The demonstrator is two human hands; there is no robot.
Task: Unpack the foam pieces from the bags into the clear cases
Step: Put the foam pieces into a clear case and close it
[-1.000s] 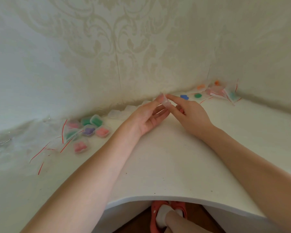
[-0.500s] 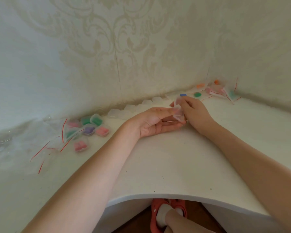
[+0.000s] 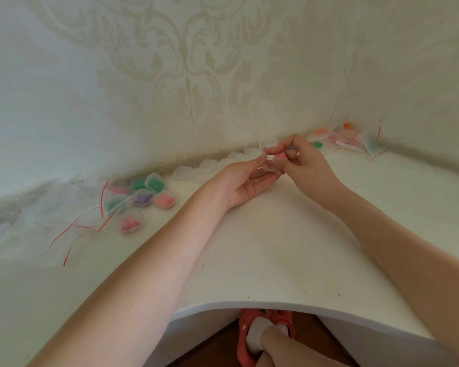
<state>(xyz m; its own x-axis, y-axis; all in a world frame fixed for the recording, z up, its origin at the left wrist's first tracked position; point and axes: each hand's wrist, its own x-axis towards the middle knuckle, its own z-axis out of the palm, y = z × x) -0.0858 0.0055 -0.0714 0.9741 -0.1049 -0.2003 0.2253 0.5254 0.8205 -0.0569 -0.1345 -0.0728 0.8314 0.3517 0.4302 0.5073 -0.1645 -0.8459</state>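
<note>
My left hand (image 3: 245,181) lies palm up on the white desk and holds a small clear case (image 3: 272,165) at its fingertips. My right hand (image 3: 302,160) meets it from the right, its thumb and fingers pinching a pink foam piece (image 3: 281,156) right at the case. A row of empty clear cases (image 3: 210,168) lines the wall behind my hands. Filled cases with green, purple and pink foam (image 3: 143,197) lie to the left. Bags with orange, green and pink foam (image 3: 355,139) sit in the far right corner.
Emptied clear bags with red zip strips (image 3: 72,229) are strewn over the left of the desk (image 3: 249,247). Patterned walls close in behind and on the right. The desk's curved front edge is near me, with my feet in red shoes (image 3: 265,335) below.
Both hands rose a little from the desk and came together. The pink foam piece now shows between my right fingers at the clear case.
</note>
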